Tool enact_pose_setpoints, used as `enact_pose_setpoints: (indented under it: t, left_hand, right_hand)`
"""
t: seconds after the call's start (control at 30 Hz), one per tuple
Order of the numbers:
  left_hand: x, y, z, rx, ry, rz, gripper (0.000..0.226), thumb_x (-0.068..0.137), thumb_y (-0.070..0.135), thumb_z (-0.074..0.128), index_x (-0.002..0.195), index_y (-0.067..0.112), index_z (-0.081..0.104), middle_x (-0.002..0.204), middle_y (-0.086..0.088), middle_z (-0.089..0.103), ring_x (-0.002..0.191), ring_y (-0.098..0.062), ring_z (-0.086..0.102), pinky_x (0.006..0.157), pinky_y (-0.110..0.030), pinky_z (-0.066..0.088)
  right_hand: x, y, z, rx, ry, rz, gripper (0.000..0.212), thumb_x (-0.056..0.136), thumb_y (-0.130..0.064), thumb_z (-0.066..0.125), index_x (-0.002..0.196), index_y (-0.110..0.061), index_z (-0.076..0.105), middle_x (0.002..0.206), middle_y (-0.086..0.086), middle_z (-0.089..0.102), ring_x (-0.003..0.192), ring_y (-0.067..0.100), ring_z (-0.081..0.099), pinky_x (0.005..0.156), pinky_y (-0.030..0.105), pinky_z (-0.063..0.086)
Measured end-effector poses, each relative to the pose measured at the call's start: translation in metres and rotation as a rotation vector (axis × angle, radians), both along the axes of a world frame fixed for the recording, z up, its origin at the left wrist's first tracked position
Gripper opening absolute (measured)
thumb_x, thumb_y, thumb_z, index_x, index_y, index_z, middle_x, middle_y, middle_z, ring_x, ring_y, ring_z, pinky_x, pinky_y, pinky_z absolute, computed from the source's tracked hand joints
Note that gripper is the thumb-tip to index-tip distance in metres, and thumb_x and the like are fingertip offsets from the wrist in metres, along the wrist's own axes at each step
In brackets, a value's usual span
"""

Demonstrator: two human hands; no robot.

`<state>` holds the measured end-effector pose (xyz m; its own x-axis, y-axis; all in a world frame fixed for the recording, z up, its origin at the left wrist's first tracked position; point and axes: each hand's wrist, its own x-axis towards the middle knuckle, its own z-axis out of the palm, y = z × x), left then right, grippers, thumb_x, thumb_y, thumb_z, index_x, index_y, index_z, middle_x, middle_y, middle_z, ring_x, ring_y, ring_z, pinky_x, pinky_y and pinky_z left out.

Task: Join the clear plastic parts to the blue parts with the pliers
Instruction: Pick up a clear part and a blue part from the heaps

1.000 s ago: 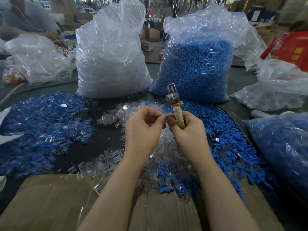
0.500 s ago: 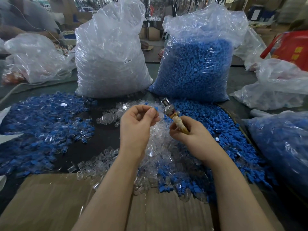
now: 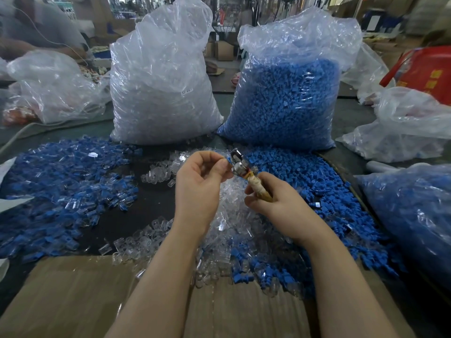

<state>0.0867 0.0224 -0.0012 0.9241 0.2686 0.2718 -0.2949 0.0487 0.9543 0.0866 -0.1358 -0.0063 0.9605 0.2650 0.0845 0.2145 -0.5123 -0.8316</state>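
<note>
Centrally, left hand (image 3: 199, 181) pinching a blue part (image 3: 228, 160) against pliers (image 3: 240, 164) gripped by right hand (image 3: 275, 203); behind, bag of clear parts (image 3: 158, 89), bag of blue parts (image 3: 288, 98); loose piles cover the surface (image 3: 136, 215).

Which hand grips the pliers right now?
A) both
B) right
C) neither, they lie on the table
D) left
B: the right hand curls round the wrapped handle of the pliers, while the left hand pinches a small blue part at the tool's metal head.
</note>
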Motion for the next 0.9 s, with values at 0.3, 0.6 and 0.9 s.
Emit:
enact_pose_setpoints:
  t: [0.3,0.6,0.9]
  left_hand:
    - [-0.002,0.0,0.001,-0.011,-0.015,-0.004,0.016,0.093,-0.001,0.061,0.085,0.012,0.064,0.076,0.002,0.069,0.07,-0.005,0.067,0.068,-0.015,0.053]
    - [-0.001,0.002,0.001,-0.038,0.052,-0.019,0.007,0.094,0.0,0.06,0.092,0.005,0.065,0.077,0.001,0.069,0.067,-0.003,0.066,0.066,-0.016,0.053]
    - [0.006,0.052,0.001,-0.679,0.33,0.158,0.009,0.096,0.005,0.057,0.099,0.004,0.065,0.082,-0.007,0.076,0.074,-0.013,0.075,0.065,-0.022,0.059]
  right_hand:
    - [0.002,0.001,-0.005,-0.138,-0.094,-0.024,0.009,0.086,-0.012,0.058,0.086,-0.02,0.054,0.071,0.001,0.056,0.06,0.012,0.046,0.057,0.035,0.038]
    - [0.001,0.006,-0.005,-0.205,-0.134,-0.039,0.01,0.084,-0.011,0.054,0.086,-0.021,0.052,0.069,0.001,0.055,0.061,0.02,0.049,0.057,0.035,0.038]
    - [0.01,-0.007,-0.009,-0.279,-0.168,-0.309,0.015,0.09,-0.037,0.059,0.087,-0.028,0.048,0.073,-0.009,0.058,0.066,0.011,0.053,0.055,0.032,0.035]
